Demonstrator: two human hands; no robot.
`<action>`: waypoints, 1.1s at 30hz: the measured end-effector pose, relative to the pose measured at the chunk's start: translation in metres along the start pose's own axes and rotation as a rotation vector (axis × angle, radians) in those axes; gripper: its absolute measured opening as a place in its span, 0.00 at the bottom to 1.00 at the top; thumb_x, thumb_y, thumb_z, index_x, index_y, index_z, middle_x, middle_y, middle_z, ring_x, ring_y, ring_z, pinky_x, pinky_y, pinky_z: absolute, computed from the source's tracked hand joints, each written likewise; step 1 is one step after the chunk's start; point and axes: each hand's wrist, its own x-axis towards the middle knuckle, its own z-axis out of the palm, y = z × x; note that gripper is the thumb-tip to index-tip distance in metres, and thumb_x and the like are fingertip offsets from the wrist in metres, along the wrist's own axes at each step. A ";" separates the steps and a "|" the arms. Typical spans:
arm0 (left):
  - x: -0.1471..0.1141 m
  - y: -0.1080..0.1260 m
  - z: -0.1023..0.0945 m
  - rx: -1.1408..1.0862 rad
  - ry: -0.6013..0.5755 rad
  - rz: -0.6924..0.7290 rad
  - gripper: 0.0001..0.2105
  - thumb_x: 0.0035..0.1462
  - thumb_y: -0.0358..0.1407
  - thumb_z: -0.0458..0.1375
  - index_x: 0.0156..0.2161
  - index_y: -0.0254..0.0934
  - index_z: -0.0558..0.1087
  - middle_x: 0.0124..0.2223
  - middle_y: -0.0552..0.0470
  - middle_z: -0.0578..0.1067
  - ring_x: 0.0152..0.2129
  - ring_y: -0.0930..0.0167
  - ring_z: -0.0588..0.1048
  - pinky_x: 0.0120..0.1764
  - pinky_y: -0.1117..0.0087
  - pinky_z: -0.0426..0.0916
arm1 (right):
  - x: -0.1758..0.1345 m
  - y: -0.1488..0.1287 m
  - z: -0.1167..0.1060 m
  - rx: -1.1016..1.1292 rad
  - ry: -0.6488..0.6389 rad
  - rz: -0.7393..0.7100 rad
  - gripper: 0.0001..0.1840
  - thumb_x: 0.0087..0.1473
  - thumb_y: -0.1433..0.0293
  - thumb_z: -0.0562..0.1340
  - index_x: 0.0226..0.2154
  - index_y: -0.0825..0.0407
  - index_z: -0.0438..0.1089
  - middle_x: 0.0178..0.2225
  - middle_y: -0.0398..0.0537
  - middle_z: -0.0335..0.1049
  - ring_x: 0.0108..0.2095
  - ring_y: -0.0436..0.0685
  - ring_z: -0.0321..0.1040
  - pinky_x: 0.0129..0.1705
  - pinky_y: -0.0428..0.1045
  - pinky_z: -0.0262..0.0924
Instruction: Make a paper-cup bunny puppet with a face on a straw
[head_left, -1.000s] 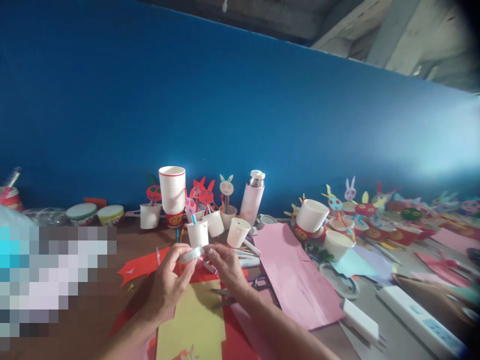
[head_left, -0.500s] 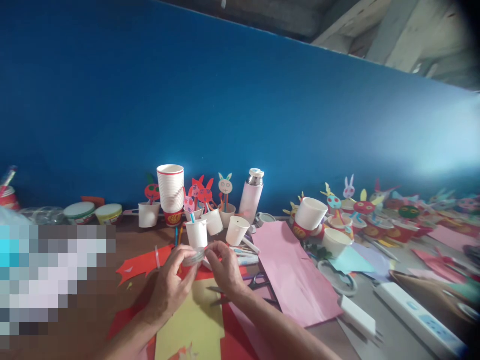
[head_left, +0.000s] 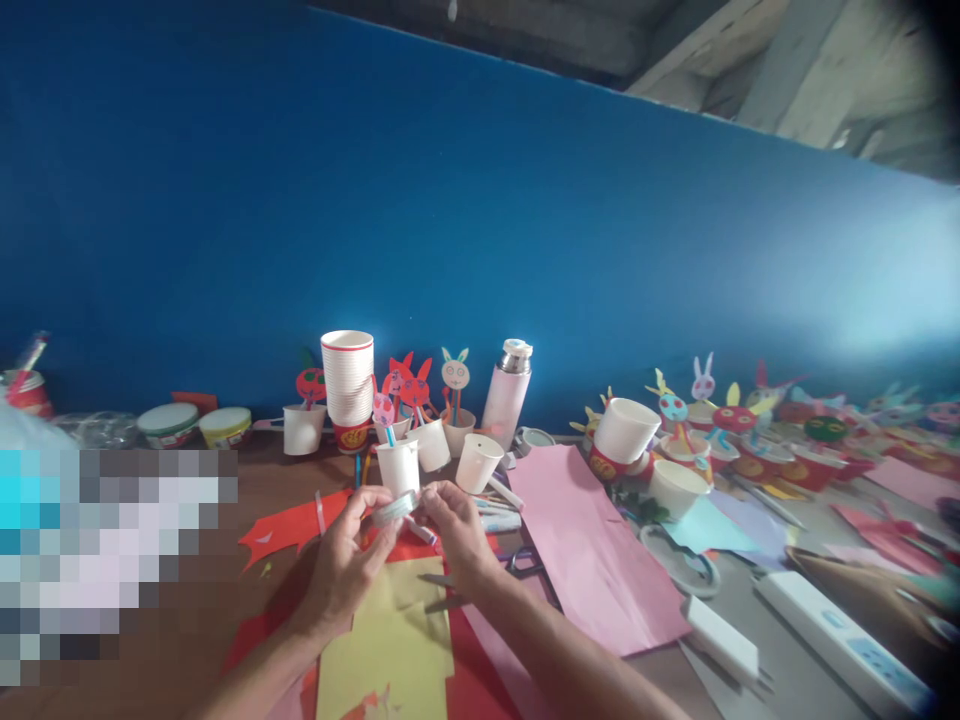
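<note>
Tape roll (head_left: pixel 393 510) was pinched in the left hand (head_left: pixel 351 552), right rim crowded by the right hand (head_left: pixel 459 537), whose grip couldn't be made out.

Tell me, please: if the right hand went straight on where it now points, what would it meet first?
Most likely the pale roll in the left hand, at or just ahead of the right hand. A white cup seems to stand beyond; depth is unclear.

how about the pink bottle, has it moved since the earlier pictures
No. The pink bottle stands in the same place to the right of the cup stack; only the whole view shifts slightly.
</note>
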 end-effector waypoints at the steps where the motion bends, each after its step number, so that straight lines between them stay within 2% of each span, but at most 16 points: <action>1: 0.000 0.001 -0.001 -0.036 -0.019 -0.024 0.09 0.54 0.40 0.55 0.38 0.41 0.63 0.37 0.55 0.68 0.33 0.71 0.70 0.36 0.73 0.64 | 0.001 0.001 -0.001 0.025 -0.013 0.014 0.16 0.47 0.57 0.59 0.24 0.52 0.59 0.21 0.40 0.60 0.22 0.48 0.56 0.27 0.45 0.54; 5: 0.004 0.003 -0.005 -0.166 -0.075 -0.038 0.08 0.52 0.39 0.56 0.36 0.40 0.62 0.34 0.57 0.67 0.29 0.73 0.69 0.33 0.74 0.64 | 0.004 -0.002 -0.004 0.073 -0.083 0.057 0.18 0.45 0.55 0.61 0.23 0.52 0.59 0.20 0.40 0.59 0.22 0.49 0.57 0.27 0.46 0.54; 9: 0.007 0.005 -0.009 -0.139 -0.107 -0.092 0.09 0.53 0.42 0.54 0.32 0.39 0.63 0.33 0.57 0.69 0.28 0.72 0.69 0.33 0.72 0.63 | 0.005 -0.007 -0.008 0.027 -0.143 0.056 0.18 0.46 0.56 0.61 0.23 0.53 0.61 0.19 0.41 0.61 0.21 0.48 0.57 0.25 0.45 0.52; 13: 0.011 0.005 -0.008 -0.035 0.006 -0.165 0.13 0.52 0.47 0.55 0.30 0.38 0.66 0.27 0.57 0.69 0.26 0.71 0.69 0.32 0.71 0.63 | 0.004 -0.010 -0.009 -0.059 -0.189 0.043 0.13 0.48 0.61 0.61 0.24 0.54 0.64 0.19 0.40 0.62 0.20 0.47 0.55 0.25 0.44 0.50; 16: 0.013 0.003 -0.005 -0.129 0.001 -0.222 0.15 0.48 0.46 0.59 0.35 0.38 0.67 0.31 0.55 0.73 0.29 0.69 0.72 0.34 0.70 0.65 | 0.001 -0.013 -0.008 -0.128 -0.227 0.037 0.09 0.48 0.67 0.61 0.24 0.55 0.65 0.20 0.40 0.63 0.21 0.46 0.56 0.26 0.43 0.50; 20: 0.013 0.002 0.001 -0.259 -0.105 -0.257 0.17 0.47 0.44 0.61 0.40 0.36 0.69 0.37 0.50 0.75 0.34 0.68 0.74 0.37 0.70 0.67 | -0.001 -0.015 -0.007 -0.258 -0.267 0.010 0.07 0.51 0.69 0.58 0.25 0.55 0.65 0.21 0.39 0.62 0.22 0.47 0.57 0.26 0.43 0.52; 23: 0.011 0.003 0.003 -0.277 -0.211 -0.260 0.15 0.49 0.44 0.59 0.38 0.35 0.71 0.33 0.51 0.76 0.29 0.69 0.74 0.29 0.72 0.66 | -0.001 -0.015 -0.009 -0.304 -0.253 -0.002 0.07 0.52 0.68 0.58 0.25 0.54 0.64 0.20 0.38 0.61 0.22 0.47 0.57 0.26 0.43 0.52; 25: 0.010 0.007 0.004 -0.251 -0.236 -0.252 0.14 0.50 0.44 0.59 0.38 0.36 0.71 0.32 0.51 0.76 0.28 0.70 0.73 0.26 0.73 0.63 | -0.001 -0.015 -0.010 -0.375 -0.225 -0.038 0.08 0.53 0.68 0.57 0.26 0.54 0.64 0.21 0.39 0.62 0.23 0.48 0.58 0.27 0.43 0.52; 30: 0.007 0.017 0.003 -0.251 -0.236 -0.277 0.13 0.51 0.43 0.58 0.38 0.35 0.71 0.30 0.52 0.76 0.26 0.72 0.72 0.28 0.74 0.62 | -0.004 -0.022 -0.008 -0.607 -0.154 -0.155 0.07 0.53 0.71 0.55 0.26 0.54 0.67 0.23 0.40 0.65 0.25 0.50 0.61 0.29 0.44 0.54; 33: 0.004 0.014 0.004 -0.268 -0.230 -0.251 0.13 0.52 0.42 0.58 0.39 0.36 0.70 0.34 0.50 0.76 0.31 0.70 0.73 0.32 0.73 0.64 | -0.004 -0.026 -0.007 -0.633 -0.125 -0.153 0.08 0.52 0.73 0.54 0.26 0.54 0.67 0.25 0.42 0.68 0.27 0.51 0.64 0.30 0.44 0.55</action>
